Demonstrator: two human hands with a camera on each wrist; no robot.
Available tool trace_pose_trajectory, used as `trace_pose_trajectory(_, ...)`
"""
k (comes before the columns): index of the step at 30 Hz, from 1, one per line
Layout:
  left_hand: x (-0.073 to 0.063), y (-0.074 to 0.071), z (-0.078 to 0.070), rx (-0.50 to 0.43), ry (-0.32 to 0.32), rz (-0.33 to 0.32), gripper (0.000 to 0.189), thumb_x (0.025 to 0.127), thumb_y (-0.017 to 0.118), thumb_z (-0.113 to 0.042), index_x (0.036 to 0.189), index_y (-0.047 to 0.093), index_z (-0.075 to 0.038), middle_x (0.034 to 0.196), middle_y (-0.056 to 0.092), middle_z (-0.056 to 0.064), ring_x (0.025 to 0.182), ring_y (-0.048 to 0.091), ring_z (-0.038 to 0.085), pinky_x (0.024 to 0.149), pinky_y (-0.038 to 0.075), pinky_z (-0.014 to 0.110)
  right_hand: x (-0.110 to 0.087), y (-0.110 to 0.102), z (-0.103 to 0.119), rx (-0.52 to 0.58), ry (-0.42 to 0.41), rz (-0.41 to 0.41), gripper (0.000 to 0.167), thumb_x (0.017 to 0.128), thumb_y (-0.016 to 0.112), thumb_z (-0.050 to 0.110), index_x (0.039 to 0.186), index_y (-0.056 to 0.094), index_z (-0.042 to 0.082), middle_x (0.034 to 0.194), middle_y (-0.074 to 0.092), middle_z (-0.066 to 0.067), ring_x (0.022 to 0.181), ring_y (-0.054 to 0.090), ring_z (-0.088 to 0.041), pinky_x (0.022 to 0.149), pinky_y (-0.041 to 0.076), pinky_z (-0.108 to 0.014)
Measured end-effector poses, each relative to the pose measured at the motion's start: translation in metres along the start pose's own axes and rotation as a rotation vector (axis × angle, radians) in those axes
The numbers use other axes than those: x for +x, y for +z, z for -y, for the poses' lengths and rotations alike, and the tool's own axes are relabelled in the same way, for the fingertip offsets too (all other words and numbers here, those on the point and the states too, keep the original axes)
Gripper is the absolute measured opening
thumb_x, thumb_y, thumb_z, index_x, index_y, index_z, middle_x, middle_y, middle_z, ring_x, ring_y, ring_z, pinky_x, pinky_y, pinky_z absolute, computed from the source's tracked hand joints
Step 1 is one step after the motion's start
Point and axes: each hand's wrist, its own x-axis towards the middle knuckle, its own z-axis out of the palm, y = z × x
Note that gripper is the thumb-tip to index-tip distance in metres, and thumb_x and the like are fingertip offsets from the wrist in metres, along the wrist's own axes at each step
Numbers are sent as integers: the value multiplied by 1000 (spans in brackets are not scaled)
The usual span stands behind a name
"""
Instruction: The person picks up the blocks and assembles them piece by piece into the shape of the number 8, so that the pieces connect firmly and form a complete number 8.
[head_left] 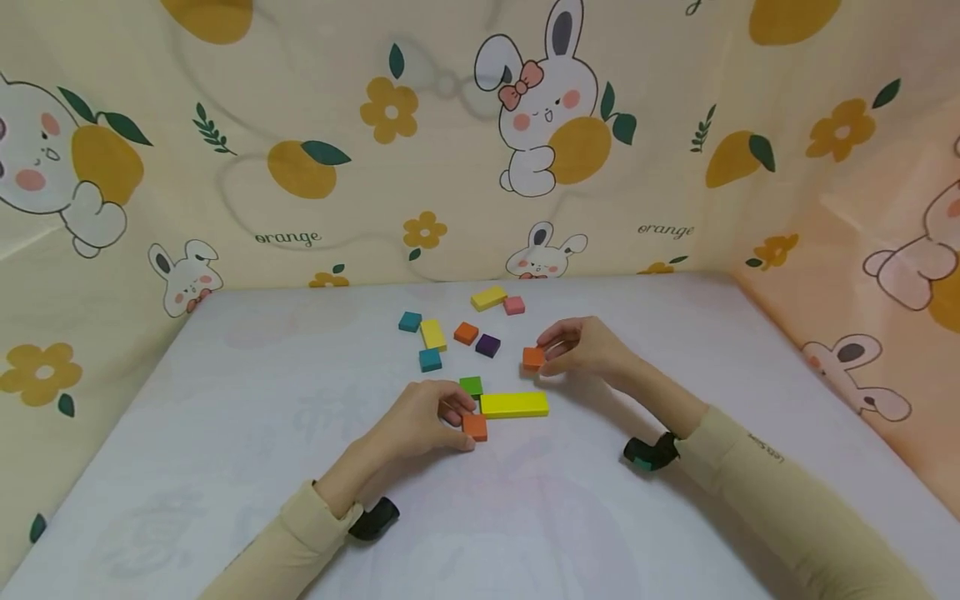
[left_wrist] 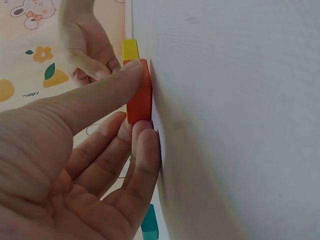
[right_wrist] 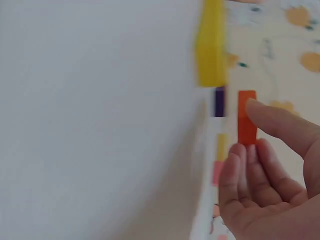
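My left hand (head_left: 420, 421) pinches an orange block (head_left: 474, 427) between thumb and fingers. That block sits on the table by the left end of a long yellow block (head_left: 514, 405), with a green block (head_left: 471, 386) just behind. Further back and to the right, my right hand (head_left: 588, 348) holds a second orange block (head_left: 533, 359) by thumb and fingertips. In the right wrist view this orange block (right_wrist: 247, 117) appears raised off the table. The left wrist view shows the thumb on one side of the left orange block (left_wrist: 139, 102) and fingertips at the other.
Behind the hands lie loose blocks: teal (head_left: 431, 360), another teal (head_left: 410, 322), yellow (head_left: 433, 335), orange (head_left: 466, 333), purple (head_left: 488, 345), yellow (head_left: 489, 298) and pink (head_left: 514, 305). A printed cloth (head_left: 450, 183) walls the white table (head_left: 225, 467) at the back and sides.
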Motion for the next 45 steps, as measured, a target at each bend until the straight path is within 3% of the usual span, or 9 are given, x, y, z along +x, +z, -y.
trace_pose_trajectory(8, 0, 2, -1, -11, -1, 7, 37, 75, 88, -18, 106, 68, -13, 91, 64, -5, 85, 59, 17, 80, 51, 29, -27, -2, 3, 195, 33, 25, 44, 78, 83, 4, 117, 65, -1, 112, 67, -15, 98, 64, -28, 85, 52, -28)
trace_pose_trajectory(14, -2, 0, 0, -2, 6, -6, 37, 74, 88, -18, 106, 69, -13, 92, 65, -5, 86, 60, 16, 80, 52, 29, -36, 7, -3, 160, 68, -33, 43, 76, 85, 6, 115, 67, 1, 111, 67, -12, 100, 60, -28, 85, 50, -28)
trace_pose_trajectory(19, -2, -4, 1, -9, 1, -11, 37, 75, 88, -18, 106, 69, -13, 93, 65, -5, 87, 60, 16, 81, 52, 31, -34, 13, -5, 131, 62, -35, 42, 74, 86, 6, 112, 69, 3, 107, 68, -10, 96, 59, -28, 83, 49, -29)
trace_pose_trajectory(27, -1, -4, 3, -11, 1, -12, 37, 74, 88, -19, 105, 68, -13, 91, 64, -5, 86, 60, 17, 80, 52, 30, -32, 6, -8, 64, 52, -51, 39, 73, 84, 3, 109, 69, 3, 103, 67, -12, 92, 57, -28, 77, 49, -29)
trace_pose_trajectory(45, 0, 1, 2, -15, -2, 0, 38, 73, 89, -19, 105, 68, -13, 92, 64, -5, 87, 59, 17, 80, 52, 30, -35, 6, -15, 125, 62, -43, 37, 79, 77, -6, 114, 65, -5, 104, 67, -14, 91, 61, -28, 81, 53, -26)
